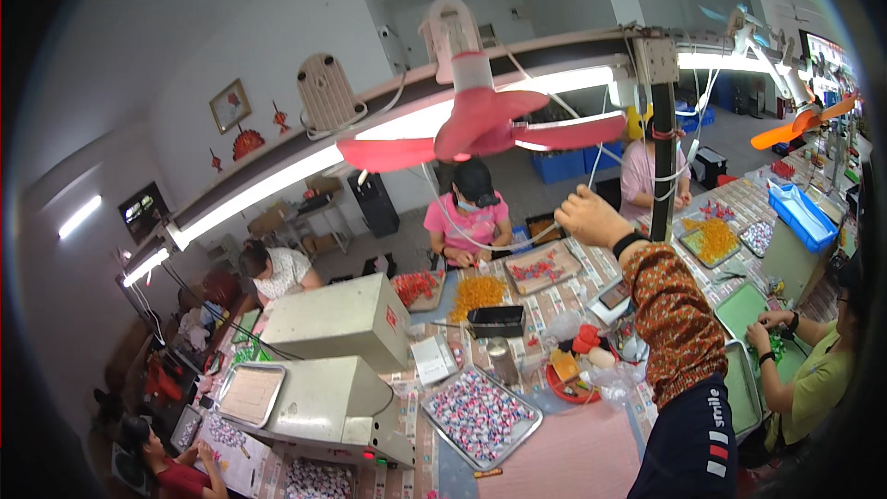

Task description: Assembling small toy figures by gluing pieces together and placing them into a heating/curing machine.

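My right hand (594, 217) is raised over the bench, its fingers curled around a white cord (464, 227) that loops down below a pink fan (485, 120). The cord meets the fingertips and comes out above the knuckles; the exact grip is partly hidden. I wear a black wristband and a patterned orange-brown oversleeve (674, 319). My left hand is out of sight. Below the raised arm lie a metal tray of small white, pink and blue pieces (482, 416), a metal cup (502, 360) and a red basin with mixed items (571, 386).
Beige metal machines (337, 323) stand at left. A bright lamp bar with a dark post (662, 157) crosses above the bench. Co-workers sit around, one in pink (468, 212) opposite and one in yellow-green (818, 365) at right. Orange pieces (479, 298) and a black box (496, 321) lie ahead.
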The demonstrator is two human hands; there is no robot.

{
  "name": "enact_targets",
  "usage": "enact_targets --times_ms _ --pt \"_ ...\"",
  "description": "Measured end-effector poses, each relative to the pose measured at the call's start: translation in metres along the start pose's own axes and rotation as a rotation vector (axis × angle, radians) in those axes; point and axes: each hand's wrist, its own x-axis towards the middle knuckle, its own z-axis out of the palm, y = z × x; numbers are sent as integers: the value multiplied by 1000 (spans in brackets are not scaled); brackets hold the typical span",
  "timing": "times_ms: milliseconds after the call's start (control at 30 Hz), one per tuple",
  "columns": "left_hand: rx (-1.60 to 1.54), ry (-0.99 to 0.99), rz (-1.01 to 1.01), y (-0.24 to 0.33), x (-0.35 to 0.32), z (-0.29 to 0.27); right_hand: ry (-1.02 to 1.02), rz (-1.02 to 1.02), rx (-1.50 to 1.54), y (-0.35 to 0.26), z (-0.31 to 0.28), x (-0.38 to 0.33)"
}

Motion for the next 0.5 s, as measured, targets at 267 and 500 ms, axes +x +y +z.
enact_targets --times_ms 267,500 --pt "48 17 143 25 0 17 -13 57 0 -7 -4 -18" --pt "31 -24 47 24 23 32 108 77 -35 -1 -32 -47"
